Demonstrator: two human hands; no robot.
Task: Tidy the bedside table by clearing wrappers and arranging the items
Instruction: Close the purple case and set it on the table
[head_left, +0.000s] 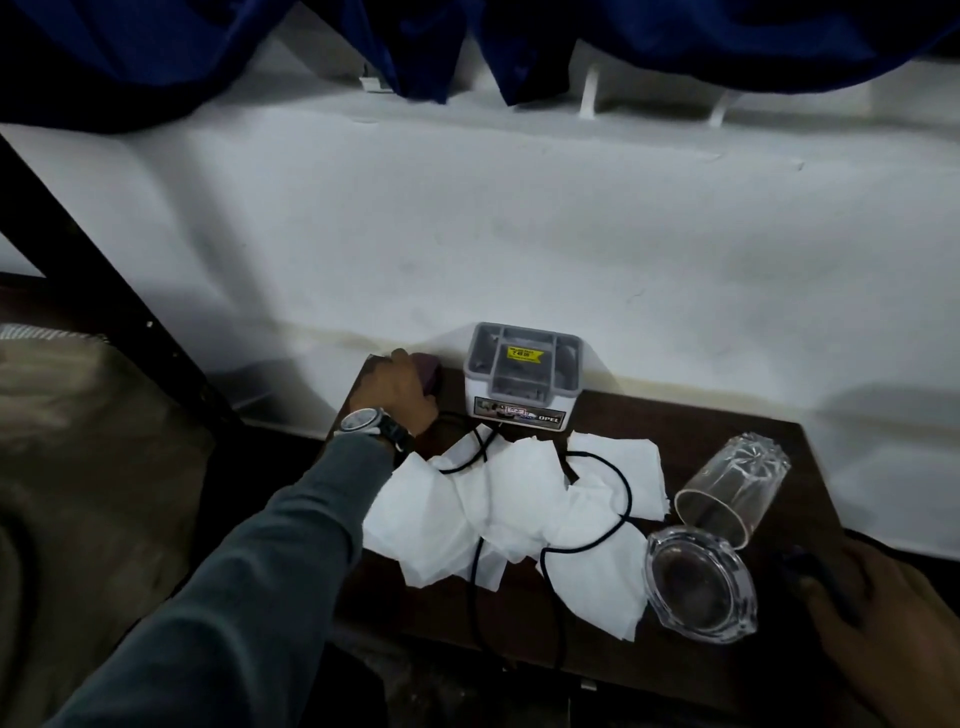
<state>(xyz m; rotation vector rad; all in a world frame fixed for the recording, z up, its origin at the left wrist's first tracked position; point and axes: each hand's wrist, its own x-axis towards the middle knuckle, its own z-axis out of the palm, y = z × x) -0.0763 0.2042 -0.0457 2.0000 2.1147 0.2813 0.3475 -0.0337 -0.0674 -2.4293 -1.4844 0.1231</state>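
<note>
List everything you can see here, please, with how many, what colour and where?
Organizer box: one, grey and white, table's back edge.
Tissues: several, white, spread mid-table.
Cord: one, black, looped over the tissues.
Tumbler: one, clear, lying on its side, right.
Ashtray: one, clear glass, front right.
Table: one, dark brown.
Curtain: dark blue, top.
Left hand: on a maroon object, back left corner.
Right hand: table's right edge.

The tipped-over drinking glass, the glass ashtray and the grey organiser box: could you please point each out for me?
Drinking glass (737, 488), head view, on its clear side wall.
Glass ashtray (698, 582), head view, on its dark inner bowl.
Grey organiser box (522, 376), head view, on its compartmented top.
</note>
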